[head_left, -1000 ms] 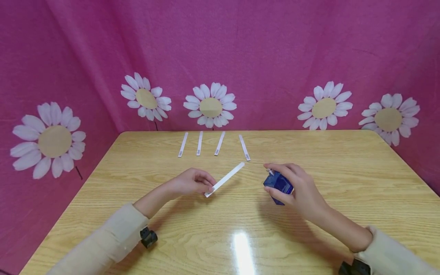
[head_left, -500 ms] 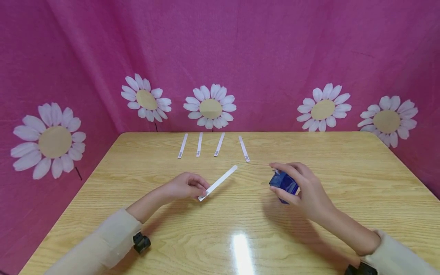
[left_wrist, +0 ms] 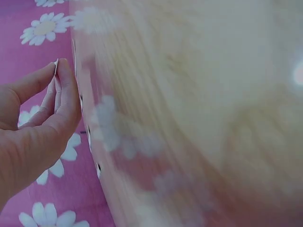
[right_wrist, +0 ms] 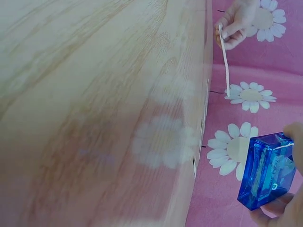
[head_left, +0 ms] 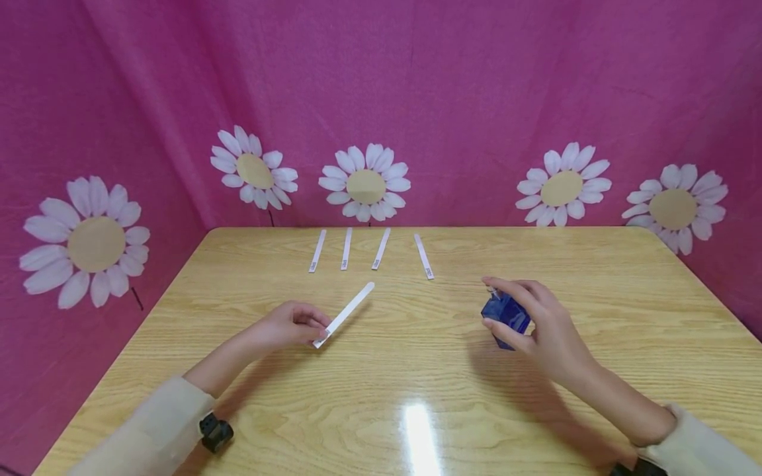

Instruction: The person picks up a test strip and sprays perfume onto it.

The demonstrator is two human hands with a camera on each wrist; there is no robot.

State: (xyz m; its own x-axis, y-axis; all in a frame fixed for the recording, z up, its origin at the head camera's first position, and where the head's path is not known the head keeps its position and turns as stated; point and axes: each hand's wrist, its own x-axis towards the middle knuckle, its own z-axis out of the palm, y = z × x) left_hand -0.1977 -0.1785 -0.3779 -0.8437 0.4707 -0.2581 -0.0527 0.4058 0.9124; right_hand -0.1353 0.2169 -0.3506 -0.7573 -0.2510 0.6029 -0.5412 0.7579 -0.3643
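My left hand pinches the labelled end of a white paper strip, which slants up and to the right above the table. In the left wrist view only the strip's thin edge shows between thumb and fingertips. My right hand grips a blue glass spray bottle, thumb on one side and the index finger by the nozzle at its top. The bottle is tilted and held above the table, well apart from the strip.
Several more white strips with small printed labels lie at the back of the wooden table. Behind it hangs a pink cloth with large white flowers.
My left hand has moved left with the strip, and my right hand has shifted a little right with the bottle, so the gap between them has widened.
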